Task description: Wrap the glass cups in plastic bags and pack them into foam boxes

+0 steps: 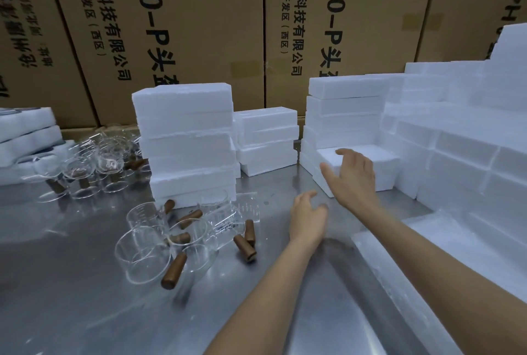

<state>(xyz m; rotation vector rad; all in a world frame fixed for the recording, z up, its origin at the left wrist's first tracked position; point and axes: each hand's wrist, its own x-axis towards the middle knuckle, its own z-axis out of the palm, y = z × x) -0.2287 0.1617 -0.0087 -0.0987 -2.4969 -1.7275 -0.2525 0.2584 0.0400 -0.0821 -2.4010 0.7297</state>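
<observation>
On the steel tabletop (85,312): I see glass cups with brown wooden handles, white foam boxes and a backdrop of printed cardboard cartons (199,26).
Right hand (355,175): I have it spread wide, fingers straight, holding nothing, hovering over the low foam box (382,172) at the foot of the right-hand stacks; whether it touches the foam I cannot tell.
Left hand (306,217): fingers loosely relaxed, holding nothing, just above the tabletop near that same box.
Glass cups, near cluster (159,240): they lie tumbled on their sides in front of the tall foam stack (185,140), well to the left of both hands; I count about six handles, so roughly six cups, though the clear walls overlap and blur.
Glass cups, far cluster (85,166): more stand at the left rear, too many and too transparent for me to count.
Plastic bag (236,212): something clear and crinkled lies among the near cups; I judge it a bag, but only one shows.
Foam stacks: three between the cups and my right hand, plus a stepped wall of boxes (456,140) at right.
Handling, cups: I judge them thin, fragile and slippery; the wooden handle (174,270) gives the safest hold.
Handling, foam: light, stiff, crumbly at the edges; I would take it by both long sides.
</observation>
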